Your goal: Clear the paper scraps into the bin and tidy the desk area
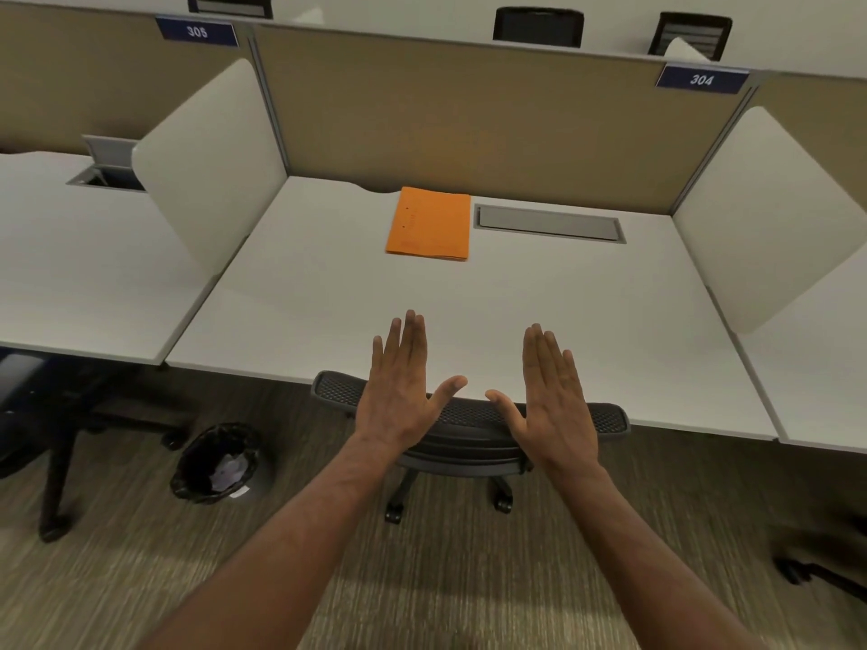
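**White cubicle desk, both hands held flat above the chair**

A striped grey-brown carpet (140, 579) runs under a row of cubicles. The white tabletop (328, 297) fills the middle of the view, backed by a tan partition (445, 114) and flanked by white side dividers (211, 152). Blue number plates reading 305 (197, 31) and 304 (701, 80) sit on the partition's top edge. A black mesh chair (469, 415) is tucked against the tabletop's near edge.

An orange folder (429, 223) lies flat near the back of the tabletop, just beside a closed grey cable hatch (549, 222). The bin (216, 463) — black-lined, on the carpet left of the chair — holds pale crumpled paper scraps (230, 471), blurred and hard to make out.

The left hand (401, 391) and right hand (553, 401) hover over the chair back, backs up, fingers (410, 335) straight and together, thumbs spread toward each other — holding nothing.

Dark furniture at the left and right edges is cut off.
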The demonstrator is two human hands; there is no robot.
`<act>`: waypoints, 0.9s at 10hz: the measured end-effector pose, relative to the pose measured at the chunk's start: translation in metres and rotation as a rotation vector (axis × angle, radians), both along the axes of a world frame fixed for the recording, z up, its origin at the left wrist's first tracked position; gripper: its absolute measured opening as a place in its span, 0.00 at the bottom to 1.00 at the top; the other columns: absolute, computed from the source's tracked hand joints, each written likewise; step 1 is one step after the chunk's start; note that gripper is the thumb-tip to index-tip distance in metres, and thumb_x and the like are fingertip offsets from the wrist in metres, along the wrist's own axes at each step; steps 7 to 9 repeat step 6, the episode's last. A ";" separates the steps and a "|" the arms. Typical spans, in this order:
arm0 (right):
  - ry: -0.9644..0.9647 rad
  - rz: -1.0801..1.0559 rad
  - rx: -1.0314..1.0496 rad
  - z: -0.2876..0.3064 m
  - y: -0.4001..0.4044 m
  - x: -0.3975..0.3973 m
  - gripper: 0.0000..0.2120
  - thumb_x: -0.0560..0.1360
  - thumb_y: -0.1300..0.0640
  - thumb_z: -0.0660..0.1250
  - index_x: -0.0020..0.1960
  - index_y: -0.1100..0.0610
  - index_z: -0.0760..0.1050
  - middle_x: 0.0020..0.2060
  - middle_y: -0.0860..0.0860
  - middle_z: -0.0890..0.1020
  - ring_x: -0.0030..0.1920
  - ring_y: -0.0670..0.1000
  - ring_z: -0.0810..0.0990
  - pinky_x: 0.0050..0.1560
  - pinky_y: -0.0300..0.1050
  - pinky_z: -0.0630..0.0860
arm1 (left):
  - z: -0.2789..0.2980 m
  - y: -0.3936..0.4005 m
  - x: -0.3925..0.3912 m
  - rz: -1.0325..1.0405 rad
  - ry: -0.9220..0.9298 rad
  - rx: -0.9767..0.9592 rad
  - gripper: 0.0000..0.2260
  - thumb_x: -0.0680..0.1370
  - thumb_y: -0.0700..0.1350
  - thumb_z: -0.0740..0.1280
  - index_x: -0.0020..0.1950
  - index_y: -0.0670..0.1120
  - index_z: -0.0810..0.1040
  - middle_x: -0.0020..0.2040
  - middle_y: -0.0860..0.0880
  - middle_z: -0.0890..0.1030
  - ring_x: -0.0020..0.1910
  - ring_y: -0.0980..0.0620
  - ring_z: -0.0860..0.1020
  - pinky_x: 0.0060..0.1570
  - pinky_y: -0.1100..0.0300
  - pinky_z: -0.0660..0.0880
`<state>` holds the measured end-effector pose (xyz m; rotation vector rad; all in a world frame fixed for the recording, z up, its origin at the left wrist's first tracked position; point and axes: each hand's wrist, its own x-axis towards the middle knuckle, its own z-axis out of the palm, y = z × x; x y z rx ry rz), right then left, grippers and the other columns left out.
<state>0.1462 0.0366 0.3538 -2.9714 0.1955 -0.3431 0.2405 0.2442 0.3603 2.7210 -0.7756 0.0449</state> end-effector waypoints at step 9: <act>0.166 0.027 0.062 0.014 -0.003 0.013 0.44 0.76 0.26 0.38 0.79 0.53 0.29 0.79 0.49 0.29 0.79 0.48 0.30 0.80 0.56 0.40 | 0.010 0.002 0.003 -0.027 -0.025 0.009 0.45 0.75 0.73 0.35 0.80 0.41 0.34 0.81 0.43 0.32 0.80 0.47 0.35 0.80 0.45 0.43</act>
